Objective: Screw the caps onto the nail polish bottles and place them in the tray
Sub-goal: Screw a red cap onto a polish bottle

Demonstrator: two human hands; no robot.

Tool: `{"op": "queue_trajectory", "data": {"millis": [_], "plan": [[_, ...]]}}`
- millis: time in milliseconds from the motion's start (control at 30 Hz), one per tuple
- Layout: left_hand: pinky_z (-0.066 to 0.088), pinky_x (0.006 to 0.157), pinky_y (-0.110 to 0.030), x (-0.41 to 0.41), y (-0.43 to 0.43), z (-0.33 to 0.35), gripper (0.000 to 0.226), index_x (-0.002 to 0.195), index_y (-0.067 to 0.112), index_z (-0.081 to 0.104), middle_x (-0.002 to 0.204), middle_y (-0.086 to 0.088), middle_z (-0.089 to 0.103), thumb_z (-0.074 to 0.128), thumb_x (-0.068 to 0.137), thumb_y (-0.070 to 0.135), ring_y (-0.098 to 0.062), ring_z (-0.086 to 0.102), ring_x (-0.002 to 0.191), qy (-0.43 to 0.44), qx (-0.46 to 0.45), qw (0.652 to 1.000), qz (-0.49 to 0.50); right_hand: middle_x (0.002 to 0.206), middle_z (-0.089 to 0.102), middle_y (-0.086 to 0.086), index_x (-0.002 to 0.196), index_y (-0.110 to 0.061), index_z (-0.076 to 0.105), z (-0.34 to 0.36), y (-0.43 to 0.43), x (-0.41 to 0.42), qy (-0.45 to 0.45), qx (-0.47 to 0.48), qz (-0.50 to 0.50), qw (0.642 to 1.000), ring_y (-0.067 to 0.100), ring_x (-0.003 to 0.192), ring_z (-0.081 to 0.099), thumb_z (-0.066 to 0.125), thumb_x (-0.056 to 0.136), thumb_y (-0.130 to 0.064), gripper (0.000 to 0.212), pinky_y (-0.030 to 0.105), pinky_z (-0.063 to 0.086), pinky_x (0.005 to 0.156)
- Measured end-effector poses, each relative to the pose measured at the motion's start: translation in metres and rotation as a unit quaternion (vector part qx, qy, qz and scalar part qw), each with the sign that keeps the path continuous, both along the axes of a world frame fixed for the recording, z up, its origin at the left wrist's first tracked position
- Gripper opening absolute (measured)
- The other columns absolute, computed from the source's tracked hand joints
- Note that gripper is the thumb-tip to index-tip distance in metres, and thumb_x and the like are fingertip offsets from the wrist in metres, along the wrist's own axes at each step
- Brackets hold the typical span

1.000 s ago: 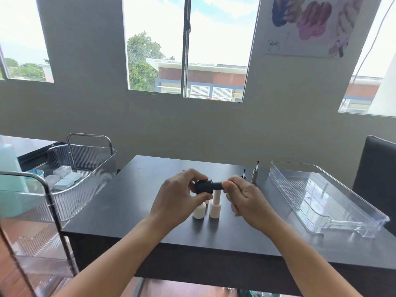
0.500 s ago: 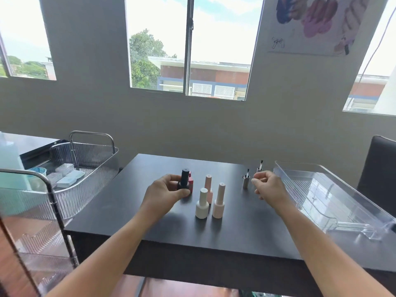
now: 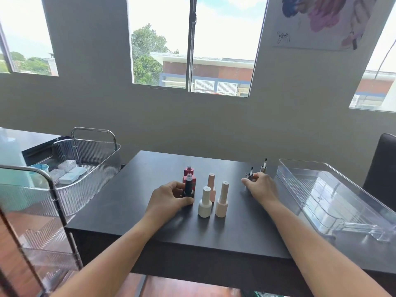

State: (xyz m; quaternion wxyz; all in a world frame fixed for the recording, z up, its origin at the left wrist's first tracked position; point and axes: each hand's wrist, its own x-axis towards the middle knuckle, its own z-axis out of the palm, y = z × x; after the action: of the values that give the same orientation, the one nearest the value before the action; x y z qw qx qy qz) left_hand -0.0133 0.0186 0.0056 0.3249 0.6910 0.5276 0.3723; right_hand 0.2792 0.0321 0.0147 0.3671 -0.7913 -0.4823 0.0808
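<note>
At centre frame, your left hand [image 3: 169, 200] is curling round the base of the black bottle [image 3: 188, 186], which is standing upright on the dark surface [image 3: 128, 200] just in front of an open red bottle [image 3: 189, 180]. Your right hand [image 3: 261, 188] is resting right of centre with its fingertips at a brush cap [image 3: 249, 175], though it is unclear whether they are pinching it. The clear tray [image 3: 304, 162] is sitting at the right of the frame. You are likely best lifting the cap by its collar, steadying the red bottle, and lowering the brush straight into the neck before turning.
</note>
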Motion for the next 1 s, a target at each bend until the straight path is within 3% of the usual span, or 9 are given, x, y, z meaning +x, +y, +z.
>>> {"op": "queue_trajectory", "data": {"millis": [333,533,633,833,1000], "plan": [[0.055,0.092,-0.032,-0.012,0.004,0.005,0.051,0.116,0.031,0.067,0.104,0.006,0.074,0.087,0.07,0.023,-0.01,0.07,0.093,0.017,-0.015,0.999,-0.03,0.099,0.072,0.014,0.095,-0.007,0.071,-0.002,-0.003,-0.004,-0.01,0.019,0.014,1.0,0.033,0.099,0.063,0.067,0.085,-0.027,0.023,0.029,0.036,0.071],[0.054,0.091,-0.031,-0.031,0.035,0.018,0.028,0.1,0.036,0.069,0.089,0.011,0.073,0.076,0.081,0.017,-0.009,0.07,0.088,0.007,0.037,0.999,0.029,0.08,0.073,0.005,0.081,-0.015,0.069,-0.003,-0.017,-0.011,0.012,0.064,0.065,0.996,0.029,0.085,0.066,0.068,0.085,-0.023,0.009,0.031,0.044,0.073],[0.054,0.094,-0.034,-0.029,0.06,0.02,0.02,0.102,0.031,0.071,0.092,0.005,0.074,0.075,0.085,0.022,-0.014,0.07,0.094,-0.022,0.027,0.999,0.036,0.068,0.067,-0.004,0.071,-0.023,0.061,-0.007,-0.023,-0.019,0.018,0.077,0.087,0.993,0.025,0.075,0.066,0.066,0.086,-0.02,0.016,0.028,0.042,0.067],[0.053,0.093,-0.031,-0.011,0.103,0.011,0.035,0.117,0.021,0.069,0.109,-0.003,0.072,0.078,0.083,0.022,-0.013,0.068,0.096,-0.005,-0.019,1.0,-0.005,0.074,0.069,-0.002,0.083,-0.02,0.068,-0.013,-0.023,-0.028,0.038,0.096,0.11,0.988,0.021,0.075,0.064,0.067,0.087,-0.018,0.004,0.024,0.038,0.069],[0.048,0.106,-0.039,0.005,0.121,0.008,0.044,0.125,0.016,0.066,0.117,-0.008,0.07,0.078,0.083,0.013,-0.021,0.067,0.107,0.032,-0.046,0.998,-0.02,0.082,0.074,0.003,0.091,-0.014,0.071,-0.016,-0.022,-0.026,0.046,0.1,0.112,0.988,0.024,0.08,0.067,0.067,0.087,-0.018,0.007,0.026,0.042,0.072]]}}
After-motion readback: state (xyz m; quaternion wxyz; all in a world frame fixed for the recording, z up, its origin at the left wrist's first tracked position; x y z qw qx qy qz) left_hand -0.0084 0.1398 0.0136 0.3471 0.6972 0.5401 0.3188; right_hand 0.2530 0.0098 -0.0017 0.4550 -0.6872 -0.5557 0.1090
